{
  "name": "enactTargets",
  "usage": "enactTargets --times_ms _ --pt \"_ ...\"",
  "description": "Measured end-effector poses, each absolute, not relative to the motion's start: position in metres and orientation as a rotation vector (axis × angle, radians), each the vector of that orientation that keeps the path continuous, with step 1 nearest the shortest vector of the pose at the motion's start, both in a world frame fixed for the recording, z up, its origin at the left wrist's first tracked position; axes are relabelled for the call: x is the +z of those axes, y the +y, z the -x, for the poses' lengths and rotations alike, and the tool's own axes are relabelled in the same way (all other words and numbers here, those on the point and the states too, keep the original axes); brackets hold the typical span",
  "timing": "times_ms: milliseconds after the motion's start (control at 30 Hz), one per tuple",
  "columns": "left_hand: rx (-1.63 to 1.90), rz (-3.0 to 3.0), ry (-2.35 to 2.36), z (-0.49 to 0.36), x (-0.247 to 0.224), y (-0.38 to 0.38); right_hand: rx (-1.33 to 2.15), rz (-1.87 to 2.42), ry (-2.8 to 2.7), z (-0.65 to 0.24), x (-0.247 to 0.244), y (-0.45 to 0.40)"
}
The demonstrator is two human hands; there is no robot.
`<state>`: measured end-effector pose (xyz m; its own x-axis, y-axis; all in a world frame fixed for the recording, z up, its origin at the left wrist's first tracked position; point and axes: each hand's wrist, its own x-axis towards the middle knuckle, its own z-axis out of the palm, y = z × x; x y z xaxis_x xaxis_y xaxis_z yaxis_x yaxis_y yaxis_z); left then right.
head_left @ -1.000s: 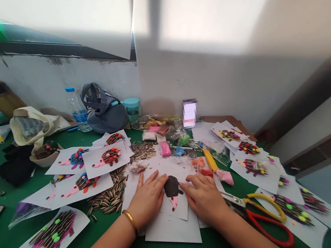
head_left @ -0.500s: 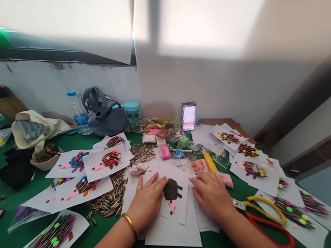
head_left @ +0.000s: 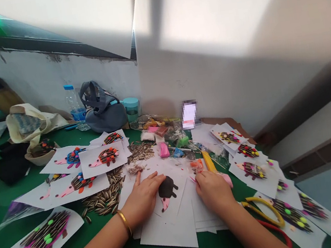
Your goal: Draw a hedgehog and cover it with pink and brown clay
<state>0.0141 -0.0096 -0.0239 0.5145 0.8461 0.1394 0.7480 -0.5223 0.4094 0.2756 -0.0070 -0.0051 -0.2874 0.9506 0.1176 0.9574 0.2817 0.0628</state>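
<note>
My left hand (head_left: 141, 199), with a gold bangle at the wrist, lies flat with fingers stretched on a white card (head_left: 178, 205). Beside its fingertips is a flat hedgehog figure on that card, with a dark clay body (head_left: 165, 188) and a pink clay face (head_left: 165, 203). To the right of the card my right hand (head_left: 214, 189) has its fingers curled together. A thin pink bit (head_left: 192, 179) shows at their tips; its kind is too small to make out. More white sheets (head_left: 170, 236) lie underneath.
Sunflower seeds (head_left: 107, 194) lie in piles on the left, near finished hedgehog cards (head_left: 88, 161). More cards (head_left: 244, 168) and large scissors (head_left: 269, 212) are on the right. Clay packets (head_left: 163, 150), a phone (head_left: 189, 115), a blue-grey bag (head_left: 104, 117) and a bottle (head_left: 77, 108) stand behind.
My right hand has curled its fingers, and a thin pink bit now shows at their tips. The card with the dark hedgehog has turned slightly under my left hand, which stays flat.
</note>
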Motion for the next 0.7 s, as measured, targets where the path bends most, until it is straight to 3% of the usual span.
enactTargets --times_ms 467,700 --pt "0.476 -2.474 1.425 -0.013 -0.023 -0.012 -0.076 1.878 -2.558 -0.275 -0.007 -0.001" --pt "0.505 -2.548 1.415 -0.016 -0.025 -0.012 -0.001 1.842 -2.316 -0.269 0.005 0.002"
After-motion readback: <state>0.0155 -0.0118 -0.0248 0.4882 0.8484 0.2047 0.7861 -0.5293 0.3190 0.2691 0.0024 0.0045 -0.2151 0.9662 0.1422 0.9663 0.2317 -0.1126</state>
